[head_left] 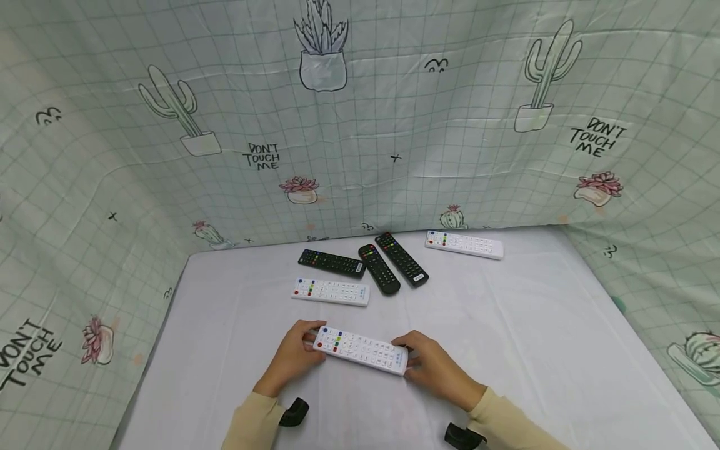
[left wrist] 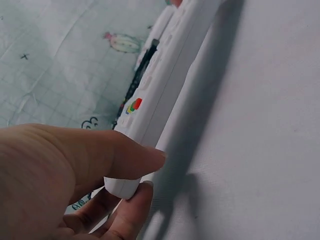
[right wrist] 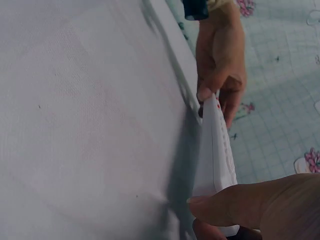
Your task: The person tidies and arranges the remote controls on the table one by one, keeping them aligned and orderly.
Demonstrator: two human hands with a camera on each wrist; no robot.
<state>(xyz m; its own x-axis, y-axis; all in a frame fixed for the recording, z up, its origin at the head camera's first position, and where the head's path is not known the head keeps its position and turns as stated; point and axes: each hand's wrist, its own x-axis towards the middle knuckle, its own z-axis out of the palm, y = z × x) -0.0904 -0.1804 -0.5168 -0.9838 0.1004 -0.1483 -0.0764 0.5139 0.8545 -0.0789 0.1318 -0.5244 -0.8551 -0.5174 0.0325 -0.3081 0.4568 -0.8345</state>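
Held remote (head_left: 361, 351): white, at the near middle of the counter (head_left: 236, 325), keys up, coloured keys at the left end. Slanted, left end farther than right. Wrist views show its shadow on the white cloth; looks just clear of the surface.

Left hand (head_left: 295, 350): fingers grasping the left end, thumb on the near side. Right hand (head_left: 439, 372): fingers grasping the right end, thumb also on the near side. Both sleeves beige, dark mount at each wrist.

Beyond the hands: second white remote (head_left: 330, 292), lying crosswise, left of middle. Left black remote (head_left: 332, 263) just farther back, its right end right by the middle black remote (head_left: 379, 270); can't tell if touching. Right black remote (head_left: 402, 260) just beside that, roughly parallel. Third white remote (head_left: 464, 244) far right, near the printed curtain (head_left: 365, 125).
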